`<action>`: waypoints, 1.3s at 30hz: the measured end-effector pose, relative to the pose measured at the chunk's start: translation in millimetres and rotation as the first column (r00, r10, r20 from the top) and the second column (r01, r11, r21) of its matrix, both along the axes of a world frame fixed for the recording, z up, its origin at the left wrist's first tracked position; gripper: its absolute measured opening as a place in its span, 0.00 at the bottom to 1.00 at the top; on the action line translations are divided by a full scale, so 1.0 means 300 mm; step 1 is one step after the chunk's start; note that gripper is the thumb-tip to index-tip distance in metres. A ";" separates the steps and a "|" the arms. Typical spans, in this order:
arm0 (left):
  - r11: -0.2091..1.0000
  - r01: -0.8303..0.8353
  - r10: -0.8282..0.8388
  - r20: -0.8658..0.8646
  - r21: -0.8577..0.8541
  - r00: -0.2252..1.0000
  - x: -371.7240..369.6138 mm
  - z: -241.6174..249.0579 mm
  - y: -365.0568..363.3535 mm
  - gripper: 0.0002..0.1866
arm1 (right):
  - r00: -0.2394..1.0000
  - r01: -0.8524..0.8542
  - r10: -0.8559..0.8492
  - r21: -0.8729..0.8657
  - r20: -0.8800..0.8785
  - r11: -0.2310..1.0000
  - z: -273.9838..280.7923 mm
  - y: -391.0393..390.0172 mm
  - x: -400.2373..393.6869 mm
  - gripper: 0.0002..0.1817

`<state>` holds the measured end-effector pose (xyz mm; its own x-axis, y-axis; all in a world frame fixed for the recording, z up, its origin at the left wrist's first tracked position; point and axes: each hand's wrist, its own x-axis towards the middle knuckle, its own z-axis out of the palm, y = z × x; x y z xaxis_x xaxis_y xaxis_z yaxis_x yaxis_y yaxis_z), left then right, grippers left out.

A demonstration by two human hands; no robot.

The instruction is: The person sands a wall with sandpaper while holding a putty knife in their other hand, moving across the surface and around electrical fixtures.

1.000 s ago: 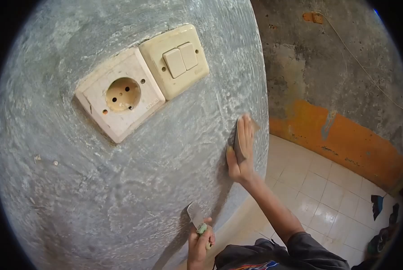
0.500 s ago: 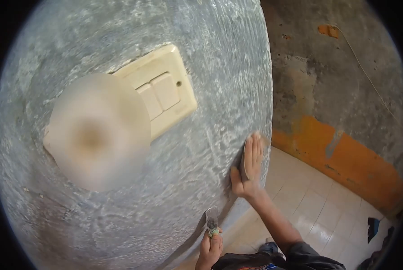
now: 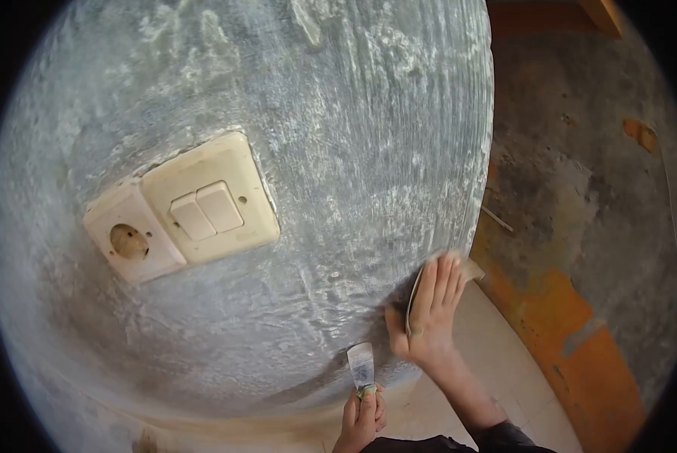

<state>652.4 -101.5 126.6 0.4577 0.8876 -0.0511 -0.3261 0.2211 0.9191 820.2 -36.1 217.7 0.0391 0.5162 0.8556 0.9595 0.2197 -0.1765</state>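
Observation:
My right hand (image 3: 430, 313) lies nearly flat against the grey wall (image 3: 338, 189), close to its right edge. Under its fingers is a folded sheet of sandpaper (image 3: 472, 270), a corner sticking out past the fingertips and an edge showing beside the thumb. Lower down, my left hand (image 3: 363, 415) grips a putty knife (image 3: 361, 366) by its handle, blade pointing up. The blade overlaps the lower wall in this view.
On the wall at left are a cream double light switch (image 3: 211, 198) and a wall socket (image 3: 133, 240). Beyond the wall's edge stands a patchy grey and orange wall (image 3: 572, 204). Pale floor tiles (image 3: 497, 340) lie below.
The view has shifted, bringing the switch lower and left; the blurred patch over the socket is gone. My right hand appears lower, still on the sandpaper. My left hand keeps the putty knife.

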 end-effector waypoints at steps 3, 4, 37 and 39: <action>0.998 -0.029 0.032 0.051 -0.055 0.998 0.048 0.063 -0.029 0.19 | 0.999 0.051 -0.053 0.114 0.013 0.992 0.061 0.014 0.020 0.44; 0.997 -0.054 0.056 0.052 -0.050 0.997 0.056 0.074 -0.027 0.19 | 0.999 0.047 -0.049 0.057 0.023 0.997 0.013 0.005 0.020 0.43; 0.955 -0.271 0.258 0.106 0.123 0.960 -0.249 0.106 -0.028 0.23 | 0.998 0.014 -0.019 0.068 0.060 0.998 0.082 0.022 -0.208 0.44; 0.959 -0.267 0.257 0.103 0.097 0.961 -0.317 0.097 -0.018 0.21 | 1.000 -0.010 0.011 -0.003 0.023 1.000 -0.198 0.024 -0.294 0.46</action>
